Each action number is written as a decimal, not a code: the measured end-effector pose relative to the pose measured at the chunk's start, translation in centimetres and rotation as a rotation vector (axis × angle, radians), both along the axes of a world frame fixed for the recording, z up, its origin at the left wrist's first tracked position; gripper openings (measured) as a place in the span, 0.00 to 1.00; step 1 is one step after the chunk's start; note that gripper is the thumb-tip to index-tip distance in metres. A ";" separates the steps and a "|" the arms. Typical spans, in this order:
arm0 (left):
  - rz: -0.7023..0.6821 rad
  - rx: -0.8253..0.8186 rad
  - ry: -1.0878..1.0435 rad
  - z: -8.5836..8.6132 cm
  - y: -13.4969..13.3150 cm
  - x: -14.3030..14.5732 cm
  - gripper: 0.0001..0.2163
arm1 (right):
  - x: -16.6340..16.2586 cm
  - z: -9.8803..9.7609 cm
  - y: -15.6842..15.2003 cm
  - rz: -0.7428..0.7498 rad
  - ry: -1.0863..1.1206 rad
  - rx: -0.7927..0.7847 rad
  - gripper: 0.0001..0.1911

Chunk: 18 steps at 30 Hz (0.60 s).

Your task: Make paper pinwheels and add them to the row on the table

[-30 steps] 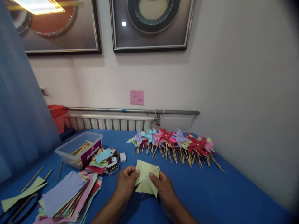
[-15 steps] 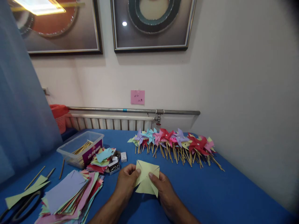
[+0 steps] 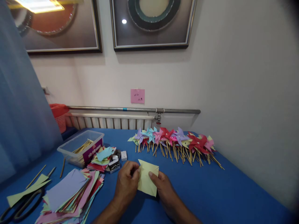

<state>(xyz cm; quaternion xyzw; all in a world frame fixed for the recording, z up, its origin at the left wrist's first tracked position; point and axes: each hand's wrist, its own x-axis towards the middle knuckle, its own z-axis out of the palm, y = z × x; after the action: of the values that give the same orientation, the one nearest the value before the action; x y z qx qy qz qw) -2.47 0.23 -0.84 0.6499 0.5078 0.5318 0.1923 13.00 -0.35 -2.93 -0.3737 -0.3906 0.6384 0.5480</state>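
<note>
On my feed, the right hand [image 3: 164, 188] has its thumb flat on the face of a pale yellow paper square [image 3: 147, 180], fingers tucked behind, so the sheet is clamped at its right side. The left hand [image 3: 126, 182] is curled at the sheet's left edge, thumb and forefinger a little apart at their tips; I can't tell whether they pinch it. The paper sits between both hands, above the blue surface [image 3: 198, 194], well short of its far edge, where finished pinwheels [image 3: 167, 135] lie toward the far right corner.
</note>
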 end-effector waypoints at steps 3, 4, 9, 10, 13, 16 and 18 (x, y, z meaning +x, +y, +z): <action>-0.043 0.129 0.126 -0.1 -0.2 -0.1 0.07 | 0.0 0.0 0.0 0.016 -0.014 0.011 0.25; -0.063 0.165 0.154 -0.2 -0.3 -0.1 0.08 | 0.0 -0.1 0.0 0.015 -0.016 0.014 0.24; -0.136 0.268 0.255 0.0 -0.7 0.0 0.10 | -0.1 0.0 0.0 -0.025 0.012 0.009 0.26; -0.135 0.280 0.273 0.1 -0.7 0.0 0.10 | -0.2 0.2 0.0 -0.029 0.019 0.002 0.26; -0.117 0.339 0.342 -0.1 -0.6 -0.1 0.11 | -0.2 0.8 -0.3 -0.031 0.032 -0.007 0.27; -0.081 0.424 0.440 -0.4 -0.4 -0.2 0.11 | -0.3 1.5 -0.7 -0.022 0.039 0.002 0.27; -0.042 0.480 0.510 -0.6 -0.3 -0.2 0.11 | -0.3 1.8 -0.9 -0.005 0.044 0.004 0.27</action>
<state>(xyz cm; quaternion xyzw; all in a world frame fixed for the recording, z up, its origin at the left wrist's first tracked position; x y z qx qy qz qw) -2.69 -0.10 -1.42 0.7988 0.3867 0.4524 -0.0880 12.65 -1.29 -1.14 -0.3596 -0.3786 0.6442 0.5589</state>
